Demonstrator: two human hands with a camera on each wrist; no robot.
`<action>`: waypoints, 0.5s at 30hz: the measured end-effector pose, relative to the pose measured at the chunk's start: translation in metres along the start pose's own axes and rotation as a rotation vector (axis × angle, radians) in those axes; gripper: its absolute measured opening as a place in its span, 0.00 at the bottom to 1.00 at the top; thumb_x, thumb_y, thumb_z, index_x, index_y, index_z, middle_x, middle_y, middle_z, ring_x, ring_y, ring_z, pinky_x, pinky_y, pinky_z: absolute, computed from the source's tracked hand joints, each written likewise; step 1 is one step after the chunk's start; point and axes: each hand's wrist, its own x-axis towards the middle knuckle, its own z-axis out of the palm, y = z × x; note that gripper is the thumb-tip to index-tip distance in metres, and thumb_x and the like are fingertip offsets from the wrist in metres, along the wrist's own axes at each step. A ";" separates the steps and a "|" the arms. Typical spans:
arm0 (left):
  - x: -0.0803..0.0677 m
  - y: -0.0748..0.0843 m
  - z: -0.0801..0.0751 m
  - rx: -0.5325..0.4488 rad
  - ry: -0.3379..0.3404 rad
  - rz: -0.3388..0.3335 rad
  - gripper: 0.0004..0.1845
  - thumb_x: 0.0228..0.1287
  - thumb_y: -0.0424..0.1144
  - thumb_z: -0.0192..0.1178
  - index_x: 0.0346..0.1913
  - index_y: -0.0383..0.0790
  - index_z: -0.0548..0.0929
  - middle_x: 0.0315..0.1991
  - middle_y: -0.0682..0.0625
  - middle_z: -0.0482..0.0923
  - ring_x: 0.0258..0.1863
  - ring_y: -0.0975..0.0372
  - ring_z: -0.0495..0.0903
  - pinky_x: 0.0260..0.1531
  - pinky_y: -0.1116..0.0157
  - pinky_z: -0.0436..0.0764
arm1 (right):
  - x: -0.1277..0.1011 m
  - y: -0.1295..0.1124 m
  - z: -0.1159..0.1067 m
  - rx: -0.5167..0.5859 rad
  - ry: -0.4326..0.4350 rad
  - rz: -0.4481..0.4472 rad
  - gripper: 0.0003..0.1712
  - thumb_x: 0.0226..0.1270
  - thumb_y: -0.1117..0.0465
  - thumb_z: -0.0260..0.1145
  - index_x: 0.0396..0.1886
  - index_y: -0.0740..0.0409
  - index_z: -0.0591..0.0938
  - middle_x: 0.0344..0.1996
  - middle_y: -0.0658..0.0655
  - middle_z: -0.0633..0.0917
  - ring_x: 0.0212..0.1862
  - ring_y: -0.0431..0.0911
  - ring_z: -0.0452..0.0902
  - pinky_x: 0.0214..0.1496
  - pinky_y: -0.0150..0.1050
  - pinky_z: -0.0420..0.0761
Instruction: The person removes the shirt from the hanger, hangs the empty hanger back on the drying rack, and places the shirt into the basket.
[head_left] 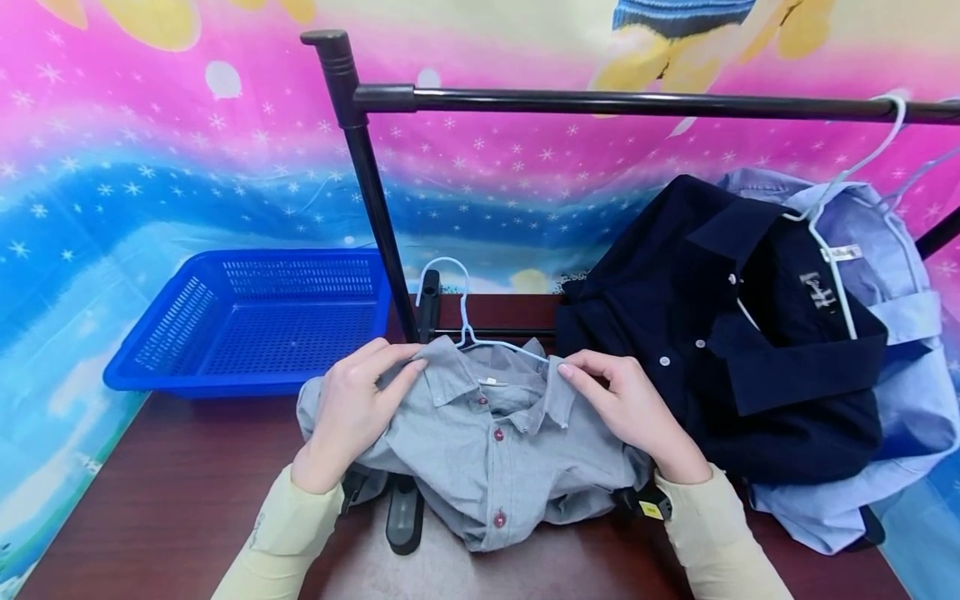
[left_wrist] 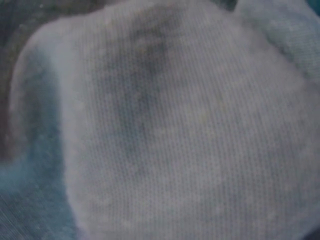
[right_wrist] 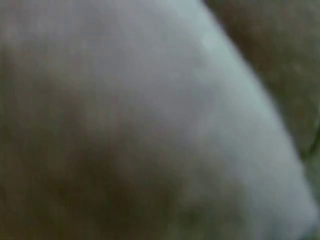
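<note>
Grey shirt [head_left: 480,479] held by both sides of its collar, before a black clothes rack [head_left: 377,208].

From cream sleeves [head_left: 281,533] closest to the camera, on to a left hand [head_left: 356,400] pinching one side of the collar between thumb and fingers, and a right hand [head_left: 633,404] pinching the other alike. In the wrist views, just blurred cloth. Dark red buttons [head_left: 498,435] down the shirt front; beside its lower edge, a black foot [head_left: 405,521] on the red-brown table [head_left: 195,492]. Rising from the neck, a light blue hanger [head_left: 464,312], hook upward, below the top bar [head_left: 645,103]. Farther back, to the left, a blue basket [head_left: 225,388]. To the right, hanging from the bar, a navy shirt [head_left: 637,333] partly covering a light blue shirt [head_left: 926,367]. Farthest off, a pink-and-blue backdrop [head_left: 480,179].
</note>
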 end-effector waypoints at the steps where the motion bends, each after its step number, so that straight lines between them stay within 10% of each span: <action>1: 0.000 0.000 0.000 -0.001 0.003 0.003 0.09 0.68 0.40 0.69 0.49 0.50 0.91 0.26 0.61 0.73 0.20 0.69 0.64 0.19 0.67 0.62 | 0.000 -0.001 0.000 -0.001 0.004 0.002 0.08 0.77 0.59 0.63 0.42 0.45 0.89 0.36 0.39 0.86 0.35 0.41 0.77 0.40 0.32 0.75; 15: -0.001 0.007 0.001 -0.008 -0.030 0.036 0.10 0.69 0.40 0.68 0.50 0.50 0.90 0.27 0.61 0.74 0.20 0.69 0.66 0.19 0.67 0.65 | 0.011 -0.013 0.017 -0.021 0.051 -0.049 0.06 0.76 0.56 0.65 0.42 0.44 0.88 0.32 0.38 0.84 0.31 0.39 0.76 0.35 0.34 0.74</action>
